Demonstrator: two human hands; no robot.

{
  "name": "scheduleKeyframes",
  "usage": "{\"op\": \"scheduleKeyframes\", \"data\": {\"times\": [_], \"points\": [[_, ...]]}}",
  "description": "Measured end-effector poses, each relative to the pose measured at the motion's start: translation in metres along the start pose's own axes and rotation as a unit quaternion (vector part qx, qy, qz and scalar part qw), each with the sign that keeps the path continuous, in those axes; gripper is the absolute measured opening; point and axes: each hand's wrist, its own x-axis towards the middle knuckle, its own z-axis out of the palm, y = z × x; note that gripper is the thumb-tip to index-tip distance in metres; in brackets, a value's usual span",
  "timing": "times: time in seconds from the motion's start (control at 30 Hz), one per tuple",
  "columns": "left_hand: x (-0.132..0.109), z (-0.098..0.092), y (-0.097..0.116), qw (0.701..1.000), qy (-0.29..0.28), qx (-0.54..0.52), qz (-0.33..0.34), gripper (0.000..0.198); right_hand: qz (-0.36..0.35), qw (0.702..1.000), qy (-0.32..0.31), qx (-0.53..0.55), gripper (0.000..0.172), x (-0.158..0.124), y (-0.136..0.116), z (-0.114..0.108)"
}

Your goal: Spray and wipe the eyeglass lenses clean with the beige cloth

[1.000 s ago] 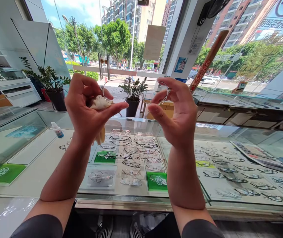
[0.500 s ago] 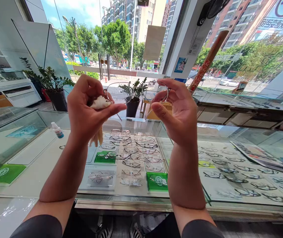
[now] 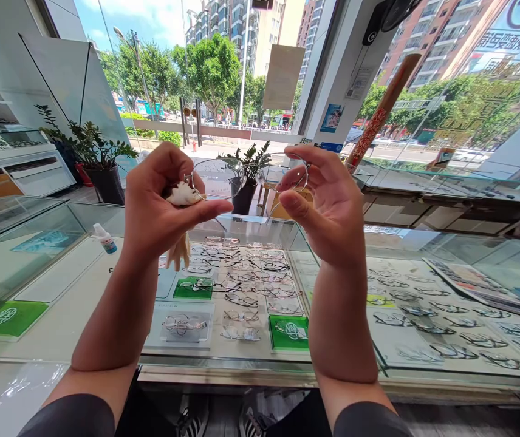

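A pair of thin-rimmed eyeglasses [image 3: 251,165] is held up at chest height between my two hands, lenses side by side. My left hand [image 3: 150,203] is closed around the left end of the frame. Bunched in the same hand is a whitish cloth [image 3: 181,194], with a tan end hanging below the palm. At the opposite end, my right hand [image 3: 330,206] pinches the other rim between thumb and fingers. The temples extend away from me and show only in part below the lenses.
Below is a glass display counter [image 3: 251,367] with rows of eyeglasses [image 3: 240,300] and green pads [image 3: 288,332]. A small spray bottle [image 3: 105,238] stands at left. Potted plants [image 3: 107,182] and a large window are beyond; a magazine [image 3: 474,282] lies at right.
The eyeglasses have tilted a little, so their lenses and temples show at a different angle. My left hand has dropped slightly; both hands keep their hold.
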Motion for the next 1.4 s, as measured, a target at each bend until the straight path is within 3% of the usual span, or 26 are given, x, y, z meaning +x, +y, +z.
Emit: {"op": "scheduleKeyframes", "data": {"times": [0.37, 0.63, 0.8, 0.97, 1.07, 1.17, 1.27, 1.4], "points": [[0.004, -0.002, -0.004, 0.998, 0.015, -0.029, 0.054, 0.062, 0.02, 0.999, -0.014, 0.038, 0.048, 0.0, 0.002, 0.003], [0.009, -0.006, -0.008, 0.996, -0.012, -0.041, 0.073, 0.057, 0.014, 0.999, 0.005, 0.047, 0.046, 0.0, 0.002, 0.001], [0.011, -0.012, -0.009, 0.993, -0.037, -0.059, 0.098, 0.041, 0.016, 0.998, 0.01, 0.059, 0.046, 0.0, 0.003, -0.001], [0.009, -0.013, -0.005, 0.993, 0.001, -0.029, 0.114, 0.03, -0.02, 0.998, 0.022, 0.063, 0.051, 0.002, 0.007, -0.002], [0.007, -0.012, 0.001, 0.996, 0.016, -0.01, 0.09, 0.025, -0.021, 0.999, 0.023, 0.037, 0.056, 0.002, 0.011, -0.003], [0.007, -0.012, 0.003, 0.996, 0.002, -0.001, 0.087, 0.023, -0.01, 0.999, 0.013, 0.033, 0.06, 0.003, 0.014, -0.005], [0.011, -0.013, 0.0, 0.989, -0.027, -0.031, 0.145, 0.029, -0.004, 0.999, 0.0, 0.052, 0.062, 0.003, 0.017, -0.006], [0.014, -0.014, -0.002, 0.983, -0.073, -0.068, 0.155, 0.029, -0.007, 0.996, -0.006, 0.09, 0.055, 0.003, 0.02, -0.008]]}}
